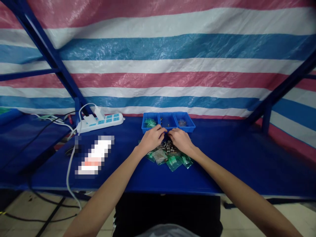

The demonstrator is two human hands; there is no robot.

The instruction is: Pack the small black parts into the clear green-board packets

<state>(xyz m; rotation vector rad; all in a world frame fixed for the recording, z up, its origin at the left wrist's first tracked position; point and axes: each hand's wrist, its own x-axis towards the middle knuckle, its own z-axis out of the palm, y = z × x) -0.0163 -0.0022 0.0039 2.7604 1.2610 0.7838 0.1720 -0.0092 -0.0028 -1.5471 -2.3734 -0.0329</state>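
Observation:
My left hand and my right hand meet fingertip to fingertip over a small heap of dark metal parts on the blue table. Their fingers are curled together around something tiny that I cannot make out. Several small clear bags with green contents lie under and in front of the hands. Just behind the hands stands a row of three blue bins; the left bin holds green bags, the other two hold a few small parts.
A white power strip with plugs and white cables lies at the back left. A blurred white object lies on the table to the left. Blue frame bars rise at both sides before a striped tarp. The table's front edge is near me.

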